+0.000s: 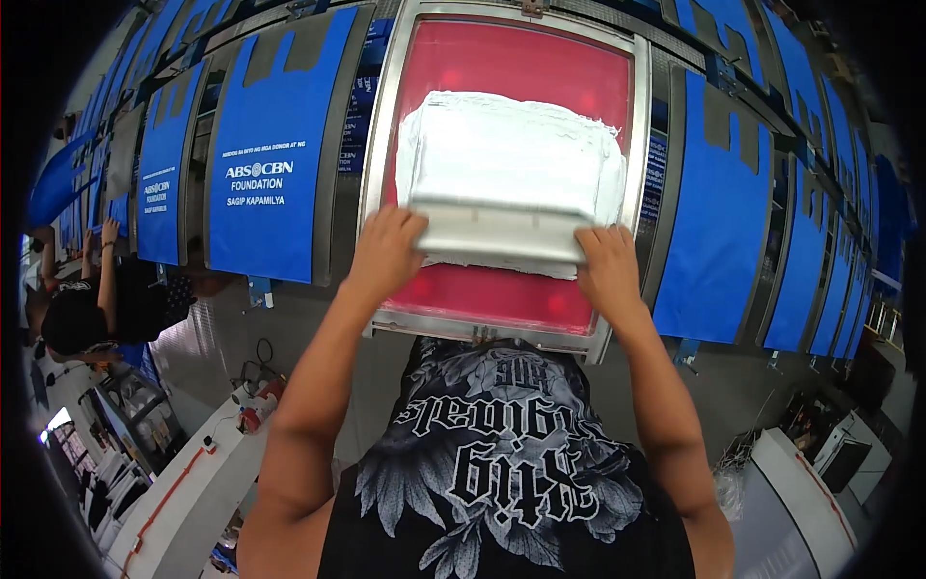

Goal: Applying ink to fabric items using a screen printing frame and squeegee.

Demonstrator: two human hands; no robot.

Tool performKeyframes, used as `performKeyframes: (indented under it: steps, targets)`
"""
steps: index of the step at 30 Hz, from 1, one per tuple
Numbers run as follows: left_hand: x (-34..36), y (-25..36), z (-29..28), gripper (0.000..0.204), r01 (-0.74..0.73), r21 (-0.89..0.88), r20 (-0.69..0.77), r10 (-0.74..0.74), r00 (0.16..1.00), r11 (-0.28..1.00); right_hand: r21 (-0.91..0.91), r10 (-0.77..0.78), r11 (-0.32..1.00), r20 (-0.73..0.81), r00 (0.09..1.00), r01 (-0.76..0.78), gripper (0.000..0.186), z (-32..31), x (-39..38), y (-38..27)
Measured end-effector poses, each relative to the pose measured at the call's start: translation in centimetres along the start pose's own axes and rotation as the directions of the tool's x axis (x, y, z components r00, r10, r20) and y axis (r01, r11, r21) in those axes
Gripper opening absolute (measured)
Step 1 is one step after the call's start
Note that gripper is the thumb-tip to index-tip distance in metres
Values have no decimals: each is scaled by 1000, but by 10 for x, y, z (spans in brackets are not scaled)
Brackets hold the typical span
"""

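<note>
A screen-printing frame point(637, 125) with a metal rim and a red mesh point(521, 53) lies in front of me. White ink point(511, 145) covers the middle of the mesh in a thick patch. Across the near part of that ink sits a wide metal squeegee point(502, 232), slightly blurred. My left hand point(389, 246) is closed around its left end, and my right hand point(608, 261) grips the right end. Red mesh shows again between the squeegee and the frame's near edge. Whatever lies beneath the screen is hidden.
Blue printed bag panels point(265, 154) on grey boards stand to the left, and more blue panels point(714, 212) to the right. Another person point(82, 309) works at the far left with raised arms. White ledges point(183, 492) with a red line flank me below.
</note>
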State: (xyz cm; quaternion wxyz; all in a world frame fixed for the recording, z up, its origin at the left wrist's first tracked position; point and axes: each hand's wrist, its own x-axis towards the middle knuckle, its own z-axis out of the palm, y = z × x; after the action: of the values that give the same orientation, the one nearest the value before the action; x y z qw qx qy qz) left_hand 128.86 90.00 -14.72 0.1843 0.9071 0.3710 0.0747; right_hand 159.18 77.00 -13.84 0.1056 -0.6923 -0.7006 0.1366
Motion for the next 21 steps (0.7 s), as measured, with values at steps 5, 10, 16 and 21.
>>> performKeyframes:
  steps: [5, 10, 16, 21]
  targets:
    - [-53, 25, 11, 43, 12, -121, -13, -14, 1000, 993, 138, 112, 982, 103, 988, -126, 44, -1, -61, -30]
    - [37, -18, 21, 38, 77, -40, -81, -80, 993, 996, -14, 58, 998, -60, 997, -59, 41, 5, 31, 21]
    - [140, -37, -21, 29, 145, -3, -1, -145, 989, 989, -82, 59, 995, -22, 998, -60, 38, -32, 107, 53]
    - [-42, 1, 6, 33, -59, -92, -14, 58, 998, 994, 56, 44, 997, -2, 999, -44, 44, -5, -42, -20]
